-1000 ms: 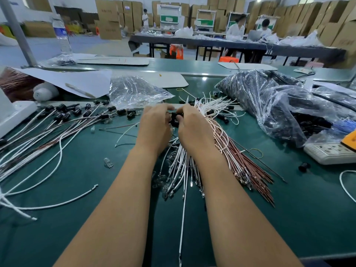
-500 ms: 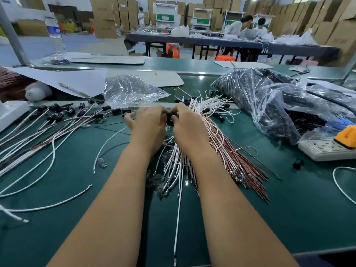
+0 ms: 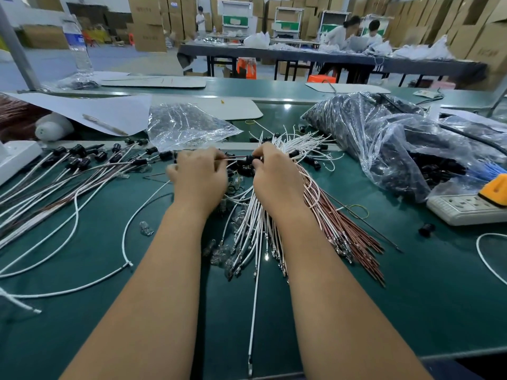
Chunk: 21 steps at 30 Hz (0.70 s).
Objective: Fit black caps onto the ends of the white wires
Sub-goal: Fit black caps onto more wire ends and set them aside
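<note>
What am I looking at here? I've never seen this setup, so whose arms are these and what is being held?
No machine here: a person works with bare hands, filmed by one wide-angle camera worn on the head, looking forward and down. The left hand pinches thin wire ends, and the right hand pinches a black cap between them. On the green table lie a loose bundle of white wires under the right hand, reddish-brown wires beside it, and already capped wires to the left. At right sit plastic bags of black parts and a power strip.
</note>
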Available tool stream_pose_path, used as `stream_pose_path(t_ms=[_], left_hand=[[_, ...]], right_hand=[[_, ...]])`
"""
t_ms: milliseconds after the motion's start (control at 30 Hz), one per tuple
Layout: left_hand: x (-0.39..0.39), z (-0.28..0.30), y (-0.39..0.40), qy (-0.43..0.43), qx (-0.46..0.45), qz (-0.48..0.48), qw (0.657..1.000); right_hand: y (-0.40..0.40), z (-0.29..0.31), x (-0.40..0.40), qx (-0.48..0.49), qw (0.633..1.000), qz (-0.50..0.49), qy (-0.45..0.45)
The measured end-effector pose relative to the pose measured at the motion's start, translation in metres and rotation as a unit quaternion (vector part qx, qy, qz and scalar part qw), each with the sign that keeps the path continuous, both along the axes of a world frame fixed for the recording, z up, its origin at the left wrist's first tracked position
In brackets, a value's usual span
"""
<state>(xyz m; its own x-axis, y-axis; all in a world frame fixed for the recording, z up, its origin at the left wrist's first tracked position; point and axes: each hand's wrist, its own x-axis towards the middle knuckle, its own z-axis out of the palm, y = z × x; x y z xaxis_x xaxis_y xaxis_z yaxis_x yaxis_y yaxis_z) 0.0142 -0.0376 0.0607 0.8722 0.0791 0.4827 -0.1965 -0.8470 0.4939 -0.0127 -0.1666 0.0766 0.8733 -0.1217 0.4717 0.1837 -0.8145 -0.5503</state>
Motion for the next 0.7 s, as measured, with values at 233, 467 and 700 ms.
stream_pose_path(t_ms=[233, 467, 700], left_hand=[[-0.001, 0.001, 0.002, -0.042, 0.015, 0.000, 0.999], [-0.007, 0.006, -0.009, -0.070, -0.059, -0.136, 0.986], [-0.005, 0.005, -0.002, -0.071, -0.121, -0.128, 0.982]], right_hand=[[-0.004, -0.001, 0.001, 0.032, 0.999, -0.004, -0.008], [0.001, 0.002, 0.000, 0.076, 0.996, 0.050, -0.009], [-0.003, 0.000, 0.002, 0.119, 0.993, 0.025, -0.011]])
